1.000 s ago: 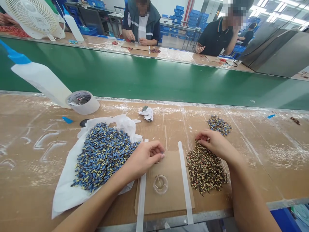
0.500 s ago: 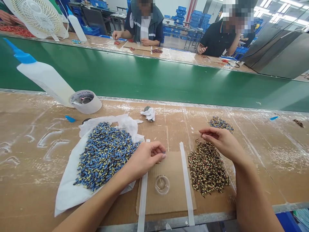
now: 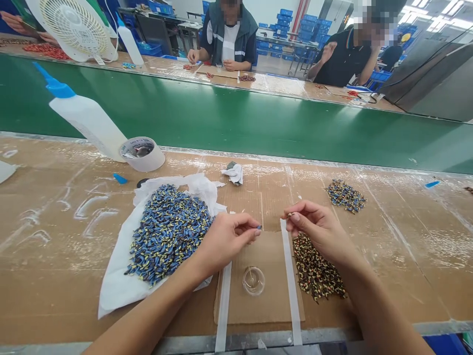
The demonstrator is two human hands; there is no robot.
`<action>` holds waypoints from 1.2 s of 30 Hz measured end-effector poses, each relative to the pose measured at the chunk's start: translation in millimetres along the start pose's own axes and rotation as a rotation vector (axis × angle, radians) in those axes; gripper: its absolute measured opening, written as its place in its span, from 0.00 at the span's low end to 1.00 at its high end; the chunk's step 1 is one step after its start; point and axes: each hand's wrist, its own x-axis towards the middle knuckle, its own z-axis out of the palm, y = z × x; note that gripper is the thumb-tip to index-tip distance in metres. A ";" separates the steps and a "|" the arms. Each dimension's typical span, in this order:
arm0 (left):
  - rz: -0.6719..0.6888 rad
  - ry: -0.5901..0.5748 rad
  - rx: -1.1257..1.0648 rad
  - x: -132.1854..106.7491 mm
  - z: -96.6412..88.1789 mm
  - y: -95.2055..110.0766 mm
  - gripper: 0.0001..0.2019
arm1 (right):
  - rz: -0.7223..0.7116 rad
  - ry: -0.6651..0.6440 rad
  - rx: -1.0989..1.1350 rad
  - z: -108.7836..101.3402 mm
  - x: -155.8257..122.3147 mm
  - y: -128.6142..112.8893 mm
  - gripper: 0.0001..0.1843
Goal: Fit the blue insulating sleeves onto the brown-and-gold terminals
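Note:
Between the thumb and fingers of my left hand (image 3: 236,236) is a small blue piece (image 3: 259,227), held above the cardboard pad (image 3: 269,305). My right hand (image 3: 314,224) pinches a small dark-and-yellow piece (image 3: 290,214) just beyond the pad's right tape strip. A large pile of blue, black and yellow pieces (image 3: 168,231) lies on white paper (image 3: 114,291) at the left. Partly under my right hand is a pile of dark brown, yellow and red pieces (image 3: 318,271). On the pad stands a small clear cup (image 3: 253,281) with a thin stick in it.
Behind the paper are a white squeeze bottle (image 3: 88,121) with a blue nozzle and a tape roll (image 3: 148,158). A crumpled tissue (image 3: 234,173) lies mid-table, a smaller mixed pile (image 3: 346,195) at right. Beyond the green belt (image 3: 240,118), several people sit near a fan (image 3: 76,29).
My right hand has moved left from the brown pile, bringing its small piece toward my left hand. My left hand stays over the pad's far edge. The camera view has shifted slightly.

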 end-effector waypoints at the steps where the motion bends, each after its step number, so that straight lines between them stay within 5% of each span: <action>1: 0.049 0.022 0.074 -0.5 0.1 1.5 0.06 | -0.012 0.009 -0.017 7.0 0.4 1.2 0.08; 15: 0.279 0.139 0.441 -1.9 7.8 -6.9 0.06 | 0.062 0.090 -0.053 41.1 -3.7 9.8 0.11; 36: 0.458 0.109 0.636 -7.3 6.8 -9.1 0.10 | -0.198 0.019 -0.328 49.0 -10.1 21.8 0.06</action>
